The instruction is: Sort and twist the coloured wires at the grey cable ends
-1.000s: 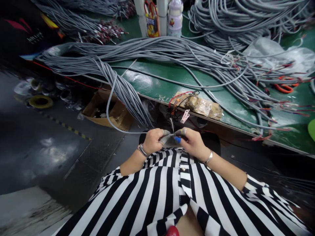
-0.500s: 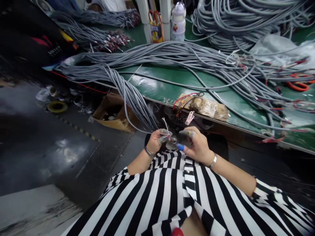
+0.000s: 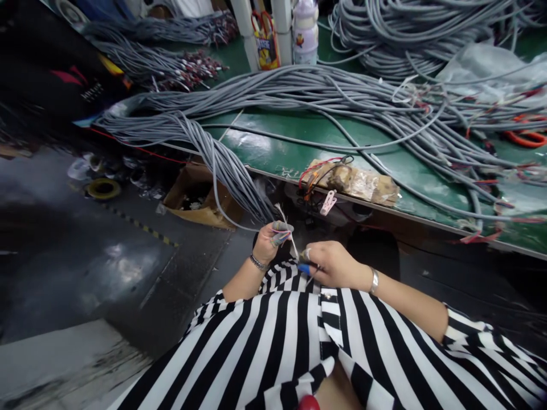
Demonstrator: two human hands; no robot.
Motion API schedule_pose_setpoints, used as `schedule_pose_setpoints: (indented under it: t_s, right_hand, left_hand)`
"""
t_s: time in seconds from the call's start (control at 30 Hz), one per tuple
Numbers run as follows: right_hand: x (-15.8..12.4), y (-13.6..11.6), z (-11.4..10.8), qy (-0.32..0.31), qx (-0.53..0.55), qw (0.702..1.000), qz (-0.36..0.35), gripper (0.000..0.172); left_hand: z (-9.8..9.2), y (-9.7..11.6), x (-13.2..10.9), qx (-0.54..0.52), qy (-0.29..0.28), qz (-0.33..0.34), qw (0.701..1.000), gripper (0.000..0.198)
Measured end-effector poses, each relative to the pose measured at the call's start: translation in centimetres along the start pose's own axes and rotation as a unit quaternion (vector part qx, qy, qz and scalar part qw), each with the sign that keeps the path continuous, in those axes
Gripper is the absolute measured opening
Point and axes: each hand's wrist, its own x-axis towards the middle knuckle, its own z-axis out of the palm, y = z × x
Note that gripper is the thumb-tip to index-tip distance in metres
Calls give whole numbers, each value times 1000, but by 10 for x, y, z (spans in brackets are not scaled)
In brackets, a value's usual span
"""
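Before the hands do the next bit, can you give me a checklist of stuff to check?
1. Grey cable in the left hand: ok.
2. White strand gripped by the right hand: cannot tell; its lower end meets the fingers.
3. Coloured wires apart from the strand: cannot tell, too small.
4. Whole cable bundle on the table: not ok, part hangs over the edge.
5. Pink clip clear of both hands: ok.
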Motion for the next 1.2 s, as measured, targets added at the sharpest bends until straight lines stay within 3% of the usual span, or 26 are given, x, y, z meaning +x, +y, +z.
schedule_pose_setpoints:
  t_s: [0.13, 0.27, 0.43, 0.5, 0.57, 0.67, 0.8, 0.9, 1.0, 1.1, 1.2]
  right_hand:
    - [1, -2, 3, -41, 31, 997, -54, 22]
    - [-4, 5, 1, -2, 86, 996, -37, 24]
    - [-12, 23, -6, 137, 192, 964, 126, 37]
    - [-12, 29, -6, 154, 189, 952, 186, 46]
    - [-9, 32, -4, 131, 162, 955, 211, 49]
    - [-3, 31, 0, 107, 120, 963, 214, 46]
    - [0, 28, -2, 159, 96, 964, 191, 37]
    - [-3, 25, -9, 193, 140, 962, 133, 29]
    - [-10, 23, -11, 190, 202, 954, 113, 30]
    - [-18, 29, -6, 211, 252, 926, 188, 34]
    - [-20, 43, -2, 271, 332, 844, 322, 48]
  left_hand:
    - [0, 3, 7, -25, 18, 38, 999, 38]
    - [-2, 7, 9, -26, 11, 38, 999, 39]
    - [-3, 8, 3, -25, -4, -1, 1000, 42]
    - [-2, 8, 0, -27, -33, -12, 999, 42]
    - [0, 6, -2, -26, -61, -18, 998, 40]
    - [3, 5, -4, -11, -78, -29, 997, 38]
    - [5, 5, -4, 21, -88, -41, 995, 37]
    - [3, 7, -5, 43, -111, -42, 992, 37]
    - [0, 12, -4, 83, -126, -24, 988, 34]
    - [-1, 21, 2, 130, -155, 16, 979, 29]
    - [2, 31, 11, 183, -174, 75, 965, 24]
